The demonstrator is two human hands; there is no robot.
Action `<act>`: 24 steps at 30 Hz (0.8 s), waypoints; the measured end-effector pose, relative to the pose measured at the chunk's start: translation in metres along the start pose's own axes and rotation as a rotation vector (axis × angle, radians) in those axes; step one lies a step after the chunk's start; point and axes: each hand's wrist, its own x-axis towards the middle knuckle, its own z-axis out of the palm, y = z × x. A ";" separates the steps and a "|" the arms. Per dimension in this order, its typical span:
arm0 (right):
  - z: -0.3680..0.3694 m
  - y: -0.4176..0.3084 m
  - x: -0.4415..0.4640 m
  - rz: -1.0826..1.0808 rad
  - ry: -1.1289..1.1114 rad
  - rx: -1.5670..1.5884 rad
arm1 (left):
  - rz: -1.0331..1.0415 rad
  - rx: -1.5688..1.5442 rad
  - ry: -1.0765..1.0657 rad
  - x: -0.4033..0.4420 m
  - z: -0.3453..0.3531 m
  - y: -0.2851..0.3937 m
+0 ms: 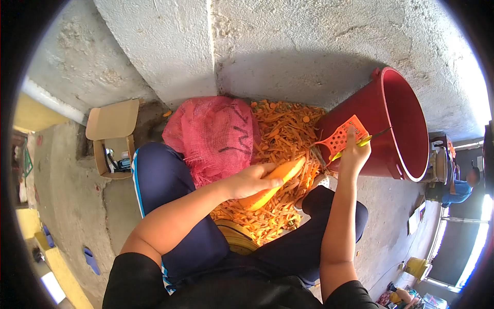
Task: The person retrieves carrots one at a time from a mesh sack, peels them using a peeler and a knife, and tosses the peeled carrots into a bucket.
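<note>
My left hand [247, 181] is closed around a thick, smooth orange carrot [287, 171], tilted over a heap of orange peelings [283, 129] between my legs. My right hand [355, 154] is closed on a yellow-handled knife [364, 141] whose thin dark blade points right. Against the same hand's fingers is a flat orange plastic tool with holes [339, 138], in front of the bucket. How the fingers share these two is partly hidden.
A pink mesh sack [216, 134] bulges left of the peelings. The large dark red bucket [383, 103] leans at the right by the wall. An open cardboard box [113, 129] stands at the left. Far right, a person in blue [458, 190] is visible.
</note>
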 end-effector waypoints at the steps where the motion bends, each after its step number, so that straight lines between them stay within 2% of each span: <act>1: 0.001 -0.001 -0.004 -0.002 -0.034 0.014 | 0.026 0.057 0.012 0.001 0.000 -0.003; 4: 0.004 -0.005 -0.013 -0.027 -0.142 0.011 | 0.120 0.185 0.099 -0.004 0.001 0.007; 8: 0.006 -0.017 -0.022 0.018 -0.296 0.031 | 0.072 0.338 0.217 -0.001 -0.007 0.008; 12: 0.004 -0.017 -0.030 0.008 -0.626 -0.264 | 0.137 0.302 0.326 0.006 -0.016 -0.002; 13: 0.005 -0.019 -0.033 0.059 -0.713 -0.341 | 0.112 0.350 0.341 0.005 -0.019 -0.003; 15: 0.007 -0.026 -0.038 -0.017 -0.820 -0.455 | 0.061 0.444 0.368 0.004 -0.023 0.002; 16: 0.006 -0.013 -0.038 -0.052 -0.899 -0.481 | 0.118 0.518 0.425 0.002 -0.022 0.006; 19: 0.008 -0.014 -0.042 -0.040 -1.112 -0.511 | 0.138 0.883 0.526 -0.007 -0.020 0.024; 22: 0.010 -0.021 -0.044 -0.030 -1.173 -0.524 | 0.256 0.912 0.574 -0.006 -0.022 0.021; 24: 0.012 -0.018 -0.045 -0.056 -1.198 -0.523 | 0.251 0.905 0.548 -0.007 -0.020 0.024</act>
